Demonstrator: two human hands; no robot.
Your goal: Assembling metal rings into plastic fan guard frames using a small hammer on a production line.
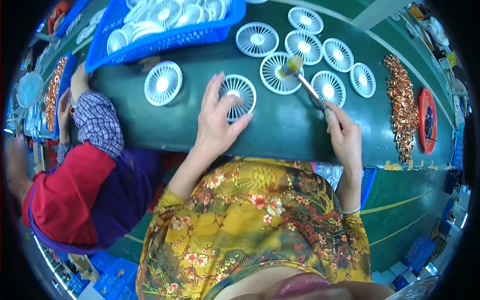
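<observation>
My left hand [216,120] lies flat with fingers spread on a white round fan grille [241,92] on the dark green table [280,130]. My right hand [345,137] grips a small hammer [305,82] by its thin handle. The hammer's head rests on another white grille [278,75] to the right of the first. Several more white grilles [330,55] lie in a loose arc beyond it, and one more grille [163,83] sits alone at the left.
A blue basket [165,40] full of white grilles stands at the far left. A heap of copper coils [400,105] and a red disc [428,120] lie at the right. A co-worker in a red vest [75,195] sits on my left, hands at a tray of coils [56,92].
</observation>
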